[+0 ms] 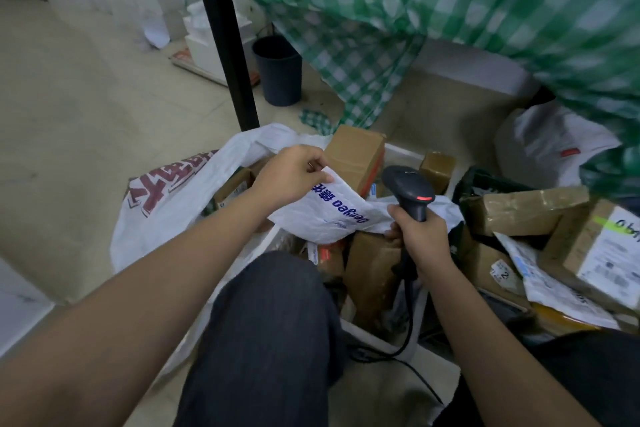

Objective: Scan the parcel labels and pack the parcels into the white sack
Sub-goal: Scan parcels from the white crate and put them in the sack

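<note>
Under the green checked tablecloth (398,3), the left hand (291,177) pinches a white mailer (332,215) above the white sack (173,204), the right hand (420,236) grips the scanner (410,191); best flatten the mailer, label facing the scanner.

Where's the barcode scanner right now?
In the head view, the barcode scanner is right of centre, held upright in the right hand, just right of the white mailer bag that the left hand holds over the parcels.
</note>
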{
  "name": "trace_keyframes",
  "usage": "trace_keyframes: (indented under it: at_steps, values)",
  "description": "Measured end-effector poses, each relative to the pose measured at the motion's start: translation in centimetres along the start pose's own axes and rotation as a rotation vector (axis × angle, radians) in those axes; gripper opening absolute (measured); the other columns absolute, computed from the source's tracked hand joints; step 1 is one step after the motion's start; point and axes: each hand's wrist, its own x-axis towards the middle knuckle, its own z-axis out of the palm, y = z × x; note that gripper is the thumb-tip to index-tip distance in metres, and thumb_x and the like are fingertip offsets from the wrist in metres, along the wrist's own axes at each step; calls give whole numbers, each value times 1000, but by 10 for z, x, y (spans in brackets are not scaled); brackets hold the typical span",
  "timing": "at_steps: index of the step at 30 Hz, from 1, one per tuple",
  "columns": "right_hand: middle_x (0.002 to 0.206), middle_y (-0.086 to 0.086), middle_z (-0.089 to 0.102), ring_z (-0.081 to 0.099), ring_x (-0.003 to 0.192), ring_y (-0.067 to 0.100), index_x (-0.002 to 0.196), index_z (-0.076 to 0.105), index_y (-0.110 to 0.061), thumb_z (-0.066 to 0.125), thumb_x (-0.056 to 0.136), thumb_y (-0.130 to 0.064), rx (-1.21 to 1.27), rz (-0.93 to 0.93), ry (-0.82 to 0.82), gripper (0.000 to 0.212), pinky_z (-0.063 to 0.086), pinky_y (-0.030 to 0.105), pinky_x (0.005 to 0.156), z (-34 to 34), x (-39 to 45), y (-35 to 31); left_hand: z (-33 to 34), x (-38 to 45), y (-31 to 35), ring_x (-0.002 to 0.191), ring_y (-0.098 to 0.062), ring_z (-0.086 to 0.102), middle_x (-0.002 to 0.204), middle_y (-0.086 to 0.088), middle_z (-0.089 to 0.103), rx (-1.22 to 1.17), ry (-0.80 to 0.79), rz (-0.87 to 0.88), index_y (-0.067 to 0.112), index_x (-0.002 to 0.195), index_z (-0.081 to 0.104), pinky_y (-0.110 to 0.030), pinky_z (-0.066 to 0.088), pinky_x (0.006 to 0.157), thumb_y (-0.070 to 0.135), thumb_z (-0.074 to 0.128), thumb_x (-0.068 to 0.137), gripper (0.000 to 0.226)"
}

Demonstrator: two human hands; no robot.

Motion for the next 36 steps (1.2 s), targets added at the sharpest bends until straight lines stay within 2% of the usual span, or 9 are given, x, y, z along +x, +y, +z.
trace_keyframes:
  at_steps: [6,12,17,21,24,27,31,33,36]
  values:
    - [85,9,72,70,71,19,89,67,-15,69,89,-27,191,-62,-12,12,53,30,62,-13,-27,-25,2,-17,44,80,-13,63,80,7,65,-19,44,131,19,77,68,-44,52,79,27,73,83,11]
    - [99,9,73,73,78,18,114,63,-6,77,82,-28,390,36,175,41,47,26,55,-29,-33,-34,25,-45,63,79,-10,62,80,9,61,-157,-1,191,37,68,65,-43,53,80,20,75,82,24]
    - [86,7,64,61,77,21,105,62,-3,74,79,-4,306,73,212,28,46,31,68,-34,-45,-26,49,-69,57,83,-8,63,86,4,67,-277,-168,196,14,81,75,-39,52,85,15,75,81,1]
    - [98,3,66,62,87,19,107,63,-11,71,81,-2,364,22,261,29,48,33,81,-41,-56,-12,55,-85,43,102,-5,62,99,14,67,-392,-291,57,27,98,71,-29,51,92,24,79,77,23]
    - [91,1,68,64,79,13,103,61,-11,70,83,0,419,6,249,24,50,31,72,-51,-60,-2,51,-85,36,120,-9,50,116,13,59,-431,-184,-83,24,114,64,-24,39,97,28,72,83,32]
    - [91,1,70,68,82,15,102,62,-10,69,84,0,450,8,211,22,51,28,65,-61,-61,4,54,-78,24,133,-15,40,140,4,48,-274,-53,-188,26,133,52,-35,34,108,44,66,86,52]
    - [93,4,73,70,83,18,89,65,-15,68,84,1,440,-29,131,17,54,34,72,-71,-63,5,65,-65,10,139,-23,35,153,1,35,-273,-131,-362,25,150,28,-50,31,112,74,52,78,90]
    - [92,4,74,71,82,17,88,65,-16,68,84,1,425,-47,113,18,55,34,72,-75,-64,4,70,-61,11,132,-23,43,149,-1,40,-363,-186,-431,21,150,28,-47,37,108,70,52,82,87]
    - [95,3,73,71,84,17,94,64,-16,70,84,-2,395,-73,121,18,55,32,70,-80,-62,1,78,-59,18,107,-18,57,131,-4,57,-467,-146,-427,14,136,46,-36,48,90,35,58,94,48]
